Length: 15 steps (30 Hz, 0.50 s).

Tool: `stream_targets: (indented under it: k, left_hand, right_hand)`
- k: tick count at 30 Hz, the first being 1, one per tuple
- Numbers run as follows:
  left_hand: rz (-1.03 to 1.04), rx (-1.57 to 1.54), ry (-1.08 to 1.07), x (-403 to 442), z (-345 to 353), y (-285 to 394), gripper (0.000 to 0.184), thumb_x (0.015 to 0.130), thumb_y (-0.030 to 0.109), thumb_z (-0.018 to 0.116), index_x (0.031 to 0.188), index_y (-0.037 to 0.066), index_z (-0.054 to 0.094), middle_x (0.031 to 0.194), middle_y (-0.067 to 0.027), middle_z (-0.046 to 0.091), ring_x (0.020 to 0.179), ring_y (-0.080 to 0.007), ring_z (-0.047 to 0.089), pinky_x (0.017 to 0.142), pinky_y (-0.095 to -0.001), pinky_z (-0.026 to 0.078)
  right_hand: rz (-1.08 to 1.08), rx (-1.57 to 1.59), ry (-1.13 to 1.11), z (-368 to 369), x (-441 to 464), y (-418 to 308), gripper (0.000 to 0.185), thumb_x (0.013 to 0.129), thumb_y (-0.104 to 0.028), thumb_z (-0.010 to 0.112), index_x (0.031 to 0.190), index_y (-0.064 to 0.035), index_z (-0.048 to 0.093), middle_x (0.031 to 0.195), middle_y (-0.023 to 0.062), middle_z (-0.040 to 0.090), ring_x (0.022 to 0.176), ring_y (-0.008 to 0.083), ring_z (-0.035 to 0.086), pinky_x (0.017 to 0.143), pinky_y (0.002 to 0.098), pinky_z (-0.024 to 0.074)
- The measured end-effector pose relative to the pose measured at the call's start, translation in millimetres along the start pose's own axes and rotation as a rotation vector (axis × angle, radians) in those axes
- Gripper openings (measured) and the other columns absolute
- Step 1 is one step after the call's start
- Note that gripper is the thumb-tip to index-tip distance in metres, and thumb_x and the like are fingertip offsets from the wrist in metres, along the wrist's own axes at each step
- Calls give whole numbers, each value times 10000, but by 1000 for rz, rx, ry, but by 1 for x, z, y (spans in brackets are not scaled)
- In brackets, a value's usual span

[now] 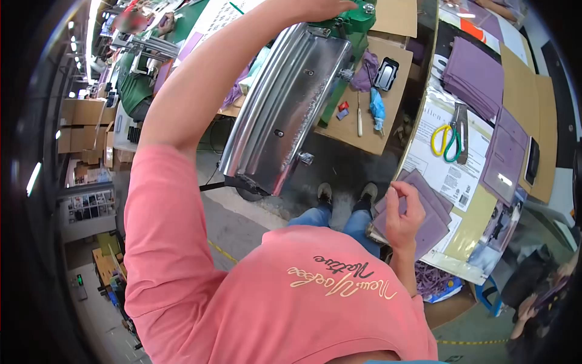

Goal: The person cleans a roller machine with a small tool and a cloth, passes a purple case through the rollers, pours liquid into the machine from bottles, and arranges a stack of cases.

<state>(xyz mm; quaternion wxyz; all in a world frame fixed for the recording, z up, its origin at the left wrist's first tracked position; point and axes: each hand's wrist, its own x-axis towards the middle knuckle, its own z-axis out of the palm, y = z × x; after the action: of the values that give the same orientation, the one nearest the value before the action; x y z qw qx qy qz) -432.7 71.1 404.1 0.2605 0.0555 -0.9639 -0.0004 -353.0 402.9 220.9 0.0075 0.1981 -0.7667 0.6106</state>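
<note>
My left hand (pixel 324 8) reaches to the top edge of the view and rests on the green head (pixel 357 21) of a machine. Its fingers look stretched out, though the edge cuts part of them off. Below it slopes the machine's shiny metal chute (pixel 297 91), with small bits along its right side. My right hand (pixel 405 212) is held over flat purple pieces (pixel 427 221) at the near table corner. Thumb and fingers are pinched together; anything between them is too small or hidden to make out.
Yellow-and-green-handled scissors (pixel 447 142) lie on the right table beside a purple stack (pixel 476 76). A cardboard-topped stand (pixel 345 130) holds a white-handled tool (pixel 359 118) and a blue wrapped item (pixel 377 109). Purple scraps (pixel 433 279) sit below the table. Other people work nearby.
</note>
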Motion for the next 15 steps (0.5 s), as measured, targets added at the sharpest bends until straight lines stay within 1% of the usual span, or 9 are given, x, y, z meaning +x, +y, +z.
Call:
stream_targets:
  k: [2,3,5,6,8,13,15]
  left_hand:
    - [334,-451,-59,34,42,1,249,806,231,592,1008,91,631,1264,-139,472,1227,-368,371,1002,-475,286]
    - [319,67,-154,52,55,19,283,783,279,614,1022,130,643,1342,-153,392,1289,-395,282,1032,-520,217]
    - [348,-47,-301,63,76,28,299,787,278,602,1050,143,644,1350,-171,388,1292,-403,277,1043,-518,208]
    - [332,-36,-306,65,82,31,299,787,278,602,1050,143,644,1350,-171,388,1292,-403,277,1043,-518,208]
    - [367,78,-363,70,95,40,302,796,298,583,1047,144,652,1347,-174,393,1296,-402,273,1046,-525,202]
    - [500,339,-495,95,129,64,326,820,347,537,1039,146,672,1340,-181,408,1305,-397,263,1052,-542,187]
    - [616,371,-457,112,146,75,332,814,341,517,1001,125,686,1267,-178,466,1261,-385,320,1036,-549,206]
  right_hand:
    - [41,-5,5,-10,-4,7,134,816,3,578,948,-1,599,822,61,603,660,147,516,623,237,431]
    - [60,-6,5,-14,-5,10,133,825,-3,574,956,-3,598,839,56,607,674,141,519,637,231,432]
    - [67,-5,1,-21,-6,17,133,818,0,578,950,-3,599,834,60,610,669,148,522,632,236,435]
    - [77,-17,8,-25,-7,21,133,812,3,581,944,-3,600,829,65,612,664,155,525,626,241,438]
    - [98,-46,25,-32,-7,27,133,799,9,589,931,-3,601,820,73,618,653,169,531,615,251,444]
    - [144,-50,25,-44,-3,32,129,802,3,588,930,-3,602,821,73,618,655,170,532,620,252,444]
    - [146,-51,23,-48,-3,36,126,803,2,588,928,-2,602,820,73,618,655,170,533,620,253,445]
